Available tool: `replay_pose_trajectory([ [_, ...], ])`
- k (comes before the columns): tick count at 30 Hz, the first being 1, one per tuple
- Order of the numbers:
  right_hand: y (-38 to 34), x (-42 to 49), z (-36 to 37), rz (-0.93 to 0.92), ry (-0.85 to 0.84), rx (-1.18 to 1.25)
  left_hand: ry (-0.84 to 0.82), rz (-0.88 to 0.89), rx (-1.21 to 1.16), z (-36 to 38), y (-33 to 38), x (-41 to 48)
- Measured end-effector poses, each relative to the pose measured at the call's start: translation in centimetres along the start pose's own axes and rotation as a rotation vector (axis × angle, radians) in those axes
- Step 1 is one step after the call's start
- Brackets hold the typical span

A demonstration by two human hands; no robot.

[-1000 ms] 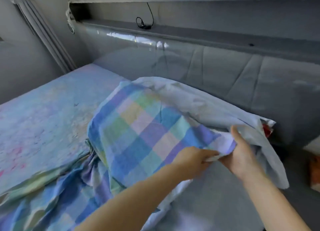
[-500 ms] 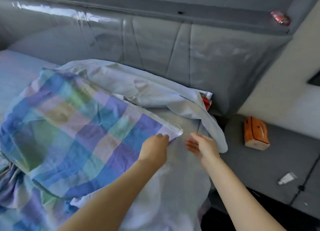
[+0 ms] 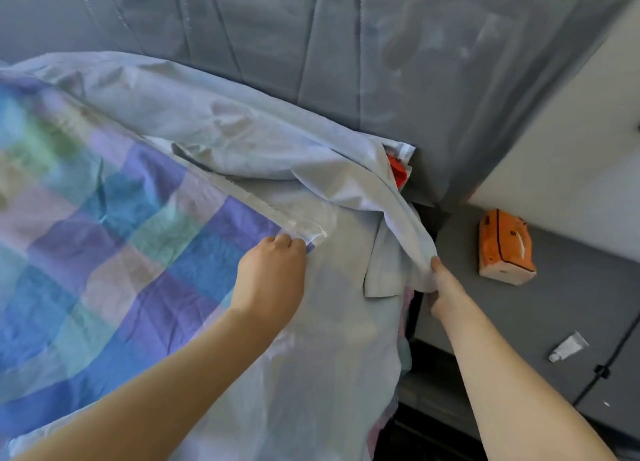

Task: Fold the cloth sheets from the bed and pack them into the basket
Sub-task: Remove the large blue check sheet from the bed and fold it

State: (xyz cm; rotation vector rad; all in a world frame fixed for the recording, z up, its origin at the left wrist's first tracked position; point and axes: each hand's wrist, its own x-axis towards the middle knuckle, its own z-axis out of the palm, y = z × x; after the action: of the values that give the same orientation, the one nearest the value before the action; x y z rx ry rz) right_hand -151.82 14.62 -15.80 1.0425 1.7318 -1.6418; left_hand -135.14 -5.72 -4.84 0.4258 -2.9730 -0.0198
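Grey padded headboard (image 3: 398,62) behind bed, grey side shelf (image 3: 554,322) at right carrying orange tissue pack (image 3: 505,249) and small tube (image 3: 568,347). I see left hand (image 3: 273,280) pinching checkered sheet (image 3: 114,253) corner, right hand (image 3: 446,287) gripping pale sheet (image 3: 242,138) edge; hands apart. Risk: two sheets tangle, pull drags both off bed. Basket not in view.

padded headboard (image 3: 398,62) walling the far side, tissue box (image 3: 505,249) and small tube (image 3: 569,346) on open side ledge (image 3: 554,322)
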Motion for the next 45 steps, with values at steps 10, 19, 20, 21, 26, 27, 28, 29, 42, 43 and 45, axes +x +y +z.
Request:
replay_pose_trajectory([
  [10,-1.7,-6.4,-0.4,-0.514,0.275,0.203,-0.012,-0.311,-0.394,-1.2,-0.3,-0.3],
  [19,-2.6,-29.7,2.1,-1.486,-0.007,-0.044,0.272,-0.488,-0.864,-15.3,-4.8,-5.3],
  [20,-1.7,-32.6,2.6,-1.584,-0.075,-0.093,0.294,-0.505,-0.932,-17.1,-5.3,-6.4],
  [21,-0.5,-35.8,2.9,-1.705,-0.143,-0.136,0.334,-0.512,-1.004,-19.4,-5.9,-7.9],
  [26,6.1,-47.6,2.2,-1.792,-0.496,-0.262,0.382,-0.542,-1.157,-29.4,-8.1,-16.6],
  [27,7.3,-49.2,1.9,-1.721,-0.562,-0.278,0.372,-0.525,-1.163,-30.8,-8.1,-18.3],
  [28,8.4,-51.6,1.3,-1.613,-0.657,-0.295,0.351,-0.517,-1.156,-32.8,-8.1,-20.6],
  [29,9.3,-53.6,1.0,-1.499,-0.724,-0.314,0.335,-0.502,-1.164,-34.4,-7.9,-22.5],
  [42,11.1,-65.5,1.9,-0.695,-1.009,-0.270,0.300,-0.611,-1.187,-43.2,-9.3,-31.3],
  [43,11.0,-65.9,1.8,-0.692,-1.038,-0.274,0.304,-0.627,-1.188,-43.6,-9.5,-31.2],
  [45,10.5,-66.0,2.0,-0.745,-1.056,-0.337,0.305,-0.655,-1.180,-44.4,-9.6,-30.9],
])
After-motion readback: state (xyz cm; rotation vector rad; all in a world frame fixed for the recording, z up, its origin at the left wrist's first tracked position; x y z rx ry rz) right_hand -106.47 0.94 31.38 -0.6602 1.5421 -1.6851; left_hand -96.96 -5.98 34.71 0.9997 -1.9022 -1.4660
